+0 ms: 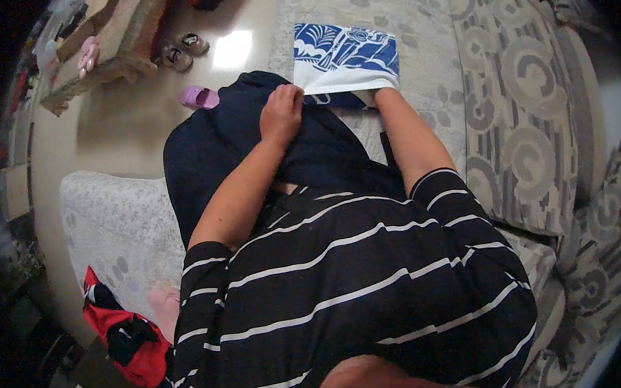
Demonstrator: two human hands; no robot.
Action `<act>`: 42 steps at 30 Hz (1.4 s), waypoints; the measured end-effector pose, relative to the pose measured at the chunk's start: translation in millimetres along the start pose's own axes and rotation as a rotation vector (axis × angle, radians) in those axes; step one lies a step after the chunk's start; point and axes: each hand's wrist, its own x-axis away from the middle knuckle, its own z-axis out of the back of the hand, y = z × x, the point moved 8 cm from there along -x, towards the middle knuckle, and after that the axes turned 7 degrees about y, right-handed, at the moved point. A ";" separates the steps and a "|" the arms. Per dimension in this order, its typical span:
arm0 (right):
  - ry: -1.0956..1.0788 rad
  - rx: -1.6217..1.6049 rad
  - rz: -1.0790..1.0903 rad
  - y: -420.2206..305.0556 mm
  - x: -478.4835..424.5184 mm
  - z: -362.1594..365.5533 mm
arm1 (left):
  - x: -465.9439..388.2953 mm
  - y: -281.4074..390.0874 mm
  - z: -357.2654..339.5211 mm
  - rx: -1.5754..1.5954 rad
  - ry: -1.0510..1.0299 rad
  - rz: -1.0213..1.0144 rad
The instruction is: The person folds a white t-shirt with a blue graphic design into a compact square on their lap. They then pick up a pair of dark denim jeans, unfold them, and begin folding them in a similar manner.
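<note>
A blue and white patterned cloth item [345, 55], bag-like with an opening towards me, lies on the sofa's quilted cover [422, 9]. My left hand [282, 111] pinches the near left corner of its edge, beside my dark-clothed knee. My right hand [382, 96] reaches in under the white band at the opening's right side; its fingers are hidden, so what they hold cannot be seen. Below the white band a dark blue part with white marks [345, 100] shows between my hands.
Patterned cushions [514, 104] line the right side. At left are a low table [108, 57], a purple clog [200, 97] and slippers [179, 56] on the shiny floor [123, 130]. Red and black clothing [131, 340] lies at lower left, by the pale cover [122, 219].
</note>
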 end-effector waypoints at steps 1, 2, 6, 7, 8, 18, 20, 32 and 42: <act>-0.013 -0.007 0.000 2.0 -2.8 -1.4 | -0.2 0.0 0.0 -0.007 0.004 -0.018; -0.019 -0.017 0.001 2.8 -3.9 -3.5 | -0.7 0.0 -0.2 -0.014 0.007 -0.036; 0.019 -0.013 0.053 -4.3 9.7 -1.8 | 0.8 -2.7 -5.1 -0.008 -0.060 0.021; 0.041 -0.015 0.074 -13.9 16.8 -0.3 | 0.2 -2.3 -3.4 -0.003 -0.050 0.028; 0.072 -0.023 0.106 -25.9 22.9 0.5 | -0.8 -1.1 -2.0 0.002 -0.040 0.035; 0.074 -0.043 0.191 -105.9 -3.9 -22.6 | 1.2 3.2 6.4 0.096 0.018 0.027; 0.067 -0.040 0.183 -104.7 -12.0 -26.1 | -0.2 3.5 5.5 0.120 0.022 -0.001; 0.082 -0.062 0.216 -101.5 -5.8 -24.4 | 0.0 6.2 3.0 0.056 -0.006 0.003; 0.085 -0.072 0.207 -116.1 -10.0 -28.8 | 1.5 5.4 1.7 0.112 -0.011 -0.018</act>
